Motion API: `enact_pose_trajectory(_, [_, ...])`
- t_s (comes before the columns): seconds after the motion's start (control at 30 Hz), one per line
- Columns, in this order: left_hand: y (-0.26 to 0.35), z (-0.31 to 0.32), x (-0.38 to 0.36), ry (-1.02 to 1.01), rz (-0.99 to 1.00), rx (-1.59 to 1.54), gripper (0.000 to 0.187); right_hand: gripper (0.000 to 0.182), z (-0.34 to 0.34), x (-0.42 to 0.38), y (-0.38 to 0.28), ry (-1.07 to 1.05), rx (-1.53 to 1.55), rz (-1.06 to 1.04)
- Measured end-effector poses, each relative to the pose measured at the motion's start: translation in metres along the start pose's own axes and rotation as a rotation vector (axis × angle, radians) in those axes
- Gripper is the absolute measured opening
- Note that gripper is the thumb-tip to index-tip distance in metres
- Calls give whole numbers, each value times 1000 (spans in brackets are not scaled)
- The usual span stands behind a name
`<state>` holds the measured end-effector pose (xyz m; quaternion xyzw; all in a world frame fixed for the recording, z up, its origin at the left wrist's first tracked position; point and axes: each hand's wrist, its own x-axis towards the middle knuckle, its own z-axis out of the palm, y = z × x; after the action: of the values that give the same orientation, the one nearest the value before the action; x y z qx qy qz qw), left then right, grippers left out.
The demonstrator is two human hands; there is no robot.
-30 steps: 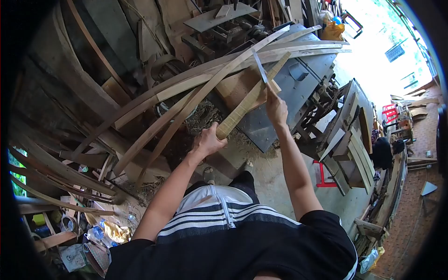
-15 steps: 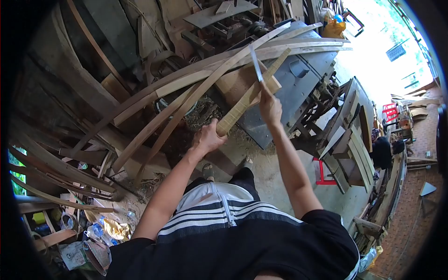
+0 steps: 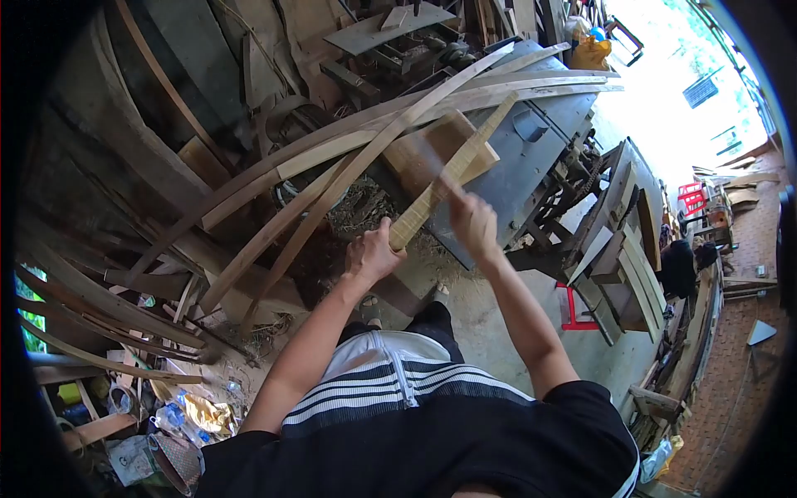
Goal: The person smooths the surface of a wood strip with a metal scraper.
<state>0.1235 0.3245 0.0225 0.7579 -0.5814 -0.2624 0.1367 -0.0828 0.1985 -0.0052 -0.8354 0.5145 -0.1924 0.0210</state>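
Note:
My left hand [image 3: 374,253] grips the thick lower end of a tapered, pale yellowish piece of wood [image 3: 452,174]. It slants up and away, its far part lying over a wooden block [image 3: 481,168] beside the grey metal table. My right hand [image 3: 475,222] is closed round the handle of a long-bladed knife [image 3: 428,155]. Motion smears the blade, which points up and left and crosses over the tapered wood near its middle. Small notch-like marks run along the wood's surface.
Long curved wooden strips [image 3: 357,145] stretch across the grey metal table [image 3: 538,158] and down to the left. A red plastic stool [image 3: 579,314] stands at the right under stacked boards [image 3: 639,270]. Bottles and bags [image 3: 187,415] litter the lower left.
The knife has swung down and left, its blade now tilted further left and blurred. My right hand has dropped lower toward me. My left hand and the wood have barely moved.

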Motion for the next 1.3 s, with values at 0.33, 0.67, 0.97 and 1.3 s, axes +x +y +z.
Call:
enact_pose_trajectory(0.33, [16, -2, 4, 60, 72, 151, 54, 44, -55, 8, -11, -2, -134, -110])
enact_pose_trajectory(0.67, [13, 1, 2, 108, 125, 207, 50, 49, -64, 25, 2, -127, -240, -87])
enact_pose_trajectory(0.97, [12, -1, 2, 64, 100, 226, 50, 43, -83, 44, 59, -38, -295, 90])
enact_pose_trajectory(1.3, [2, -14, 17, -63, 61, -12, 54, 46, -40, 27, 36, 14, -66, -38])
